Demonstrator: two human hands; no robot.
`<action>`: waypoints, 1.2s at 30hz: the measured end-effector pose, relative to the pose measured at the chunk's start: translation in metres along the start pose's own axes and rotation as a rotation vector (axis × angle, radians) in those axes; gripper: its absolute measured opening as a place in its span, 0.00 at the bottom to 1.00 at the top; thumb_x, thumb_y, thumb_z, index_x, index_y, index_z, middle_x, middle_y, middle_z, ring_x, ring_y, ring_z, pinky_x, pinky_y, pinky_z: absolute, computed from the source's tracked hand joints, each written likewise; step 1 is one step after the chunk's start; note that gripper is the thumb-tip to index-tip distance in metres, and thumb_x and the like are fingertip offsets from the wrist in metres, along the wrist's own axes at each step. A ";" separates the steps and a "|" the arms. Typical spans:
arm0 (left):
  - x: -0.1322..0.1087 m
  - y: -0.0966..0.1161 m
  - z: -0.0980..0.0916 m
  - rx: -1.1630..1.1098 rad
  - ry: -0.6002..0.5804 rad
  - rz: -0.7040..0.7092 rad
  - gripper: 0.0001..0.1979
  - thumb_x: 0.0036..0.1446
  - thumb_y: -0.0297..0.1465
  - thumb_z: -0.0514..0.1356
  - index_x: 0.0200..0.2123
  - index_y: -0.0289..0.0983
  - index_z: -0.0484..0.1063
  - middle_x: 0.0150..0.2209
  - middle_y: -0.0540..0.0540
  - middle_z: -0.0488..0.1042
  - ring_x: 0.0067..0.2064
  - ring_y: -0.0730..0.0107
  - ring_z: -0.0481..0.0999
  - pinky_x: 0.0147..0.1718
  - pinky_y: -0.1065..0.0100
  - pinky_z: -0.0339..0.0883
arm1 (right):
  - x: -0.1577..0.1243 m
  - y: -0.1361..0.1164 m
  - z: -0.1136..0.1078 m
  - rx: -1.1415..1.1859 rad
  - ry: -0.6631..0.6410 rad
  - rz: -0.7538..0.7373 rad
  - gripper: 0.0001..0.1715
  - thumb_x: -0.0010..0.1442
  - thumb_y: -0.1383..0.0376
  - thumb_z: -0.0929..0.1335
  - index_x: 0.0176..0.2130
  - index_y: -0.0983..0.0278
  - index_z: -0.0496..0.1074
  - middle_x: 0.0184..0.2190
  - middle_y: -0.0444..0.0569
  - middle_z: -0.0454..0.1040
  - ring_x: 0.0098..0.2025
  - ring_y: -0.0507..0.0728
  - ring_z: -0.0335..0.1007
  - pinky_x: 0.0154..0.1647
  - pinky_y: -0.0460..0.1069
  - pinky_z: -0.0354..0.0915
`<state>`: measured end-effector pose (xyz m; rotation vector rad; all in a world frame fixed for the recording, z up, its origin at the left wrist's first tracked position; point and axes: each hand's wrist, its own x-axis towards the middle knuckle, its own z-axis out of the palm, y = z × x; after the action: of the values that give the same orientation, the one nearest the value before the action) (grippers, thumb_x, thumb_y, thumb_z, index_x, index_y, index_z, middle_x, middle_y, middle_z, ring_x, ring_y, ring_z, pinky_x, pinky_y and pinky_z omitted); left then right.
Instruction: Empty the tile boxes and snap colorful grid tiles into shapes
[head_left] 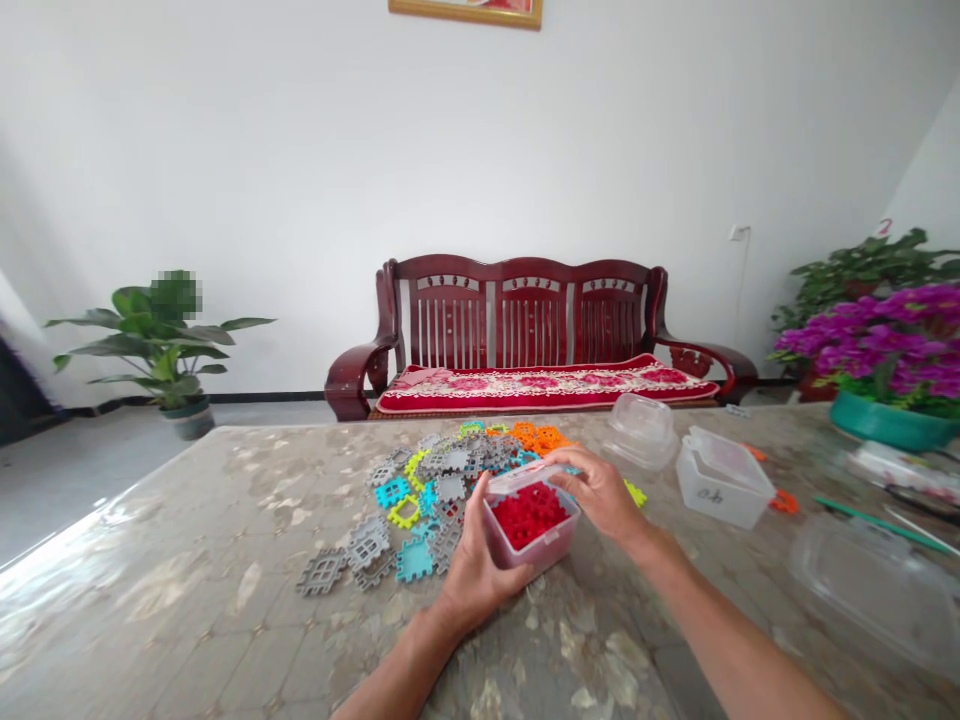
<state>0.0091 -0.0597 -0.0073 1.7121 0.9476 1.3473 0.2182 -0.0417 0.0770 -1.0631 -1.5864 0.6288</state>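
Observation:
A clear plastic box point(551, 548) stands on the table in front of me, filled with red toy pieces point(529, 514). My left hand point(480, 560) is wrapped around the box's left side, thumb along the front. Its lid point(525, 478) is tilted up at the far edge, partly raised over the red pieces. My right hand point(600, 488) grips the right end of that lid between thumb and fingers. Just behind and left of the box spreads a pile of interlocking plastic tiles point(450, 488) in grey, blue, yellow-green and orange.
To the right are a lidded white box point(726, 485), clear containers point(643, 430), a large clear lid point(874, 590) and a green pencil-like stick point(877, 522). Purple flowers point(885, 335) in a teal pot stand at the far right. A wooden bench point(525, 320) is behind the table.

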 end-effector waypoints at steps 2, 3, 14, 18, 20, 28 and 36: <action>0.001 -0.002 0.000 -0.034 -0.030 -0.003 0.59 0.43 0.38 0.72 0.70 0.41 0.39 0.67 0.33 0.55 0.67 0.47 0.59 0.64 0.44 0.55 | 0.010 -0.001 0.004 0.029 0.053 0.028 0.12 0.51 0.53 0.75 0.34 0.56 0.80 0.36 0.48 0.80 0.44 0.63 0.73 0.51 0.54 0.65; 0.002 -0.003 0.000 -0.057 -0.036 0.002 0.59 0.43 0.40 0.71 0.70 0.41 0.38 0.67 0.33 0.55 0.67 0.47 0.59 0.64 0.44 0.54 | 0.015 -0.001 0.006 0.045 0.084 0.041 0.13 0.50 0.53 0.76 0.33 0.57 0.80 0.35 0.47 0.80 0.42 0.62 0.73 0.48 0.53 0.66; 0.003 0.001 -0.002 -0.272 -0.156 -0.105 0.62 0.40 0.48 0.73 0.70 0.45 0.39 0.69 0.33 0.51 0.63 0.46 0.66 0.60 0.49 0.64 | 0.052 0.003 0.005 0.157 0.330 -0.003 0.19 0.51 0.49 0.73 0.30 0.62 0.73 0.26 0.42 0.74 0.30 0.54 0.65 0.33 0.47 0.61; 0.010 0.006 -0.010 -0.381 -0.097 -0.154 0.65 0.34 0.50 0.74 0.70 0.44 0.43 0.68 0.32 0.55 0.64 0.42 0.65 0.57 0.49 0.67 | 0.055 0.012 0.004 0.271 0.441 0.051 0.22 0.47 0.46 0.74 0.27 0.62 0.73 0.25 0.42 0.73 0.30 0.54 0.65 0.34 0.47 0.62; 0.013 0.012 -0.014 -0.428 -0.050 -0.184 0.65 0.33 0.50 0.75 0.70 0.45 0.45 0.67 0.34 0.58 0.65 0.43 0.64 0.59 0.49 0.65 | 0.055 0.017 0.004 0.373 0.507 0.107 0.24 0.44 0.45 0.75 0.27 0.62 0.73 0.24 0.41 0.73 0.29 0.53 0.65 0.33 0.47 0.63; 0.011 0.011 -0.025 -0.708 -0.123 -0.345 0.45 0.40 0.48 0.72 0.61 0.39 0.67 0.57 0.35 0.74 0.59 0.42 0.72 0.58 0.44 0.65 | 0.051 0.033 0.025 0.769 0.627 0.450 0.25 0.40 0.46 0.77 0.28 0.60 0.71 0.24 0.44 0.78 0.27 0.57 0.74 0.26 0.49 0.70; 0.014 0.002 -0.034 -0.805 -0.009 -0.469 0.36 0.44 0.43 0.71 0.58 0.41 0.70 0.53 0.41 0.78 0.57 0.46 0.74 0.58 0.48 0.68 | 0.026 0.045 0.046 0.745 0.637 0.507 0.21 0.45 0.49 0.75 0.27 0.60 0.70 0.16 0.38 0.69 0.15 0.50 0.61 0.12 0.43 0.55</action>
<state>-0.0214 -0.0441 0.0061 0.8215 0.6111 1.1658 0.1881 0.0082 0.0392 -0.9406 -0.4459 0.9927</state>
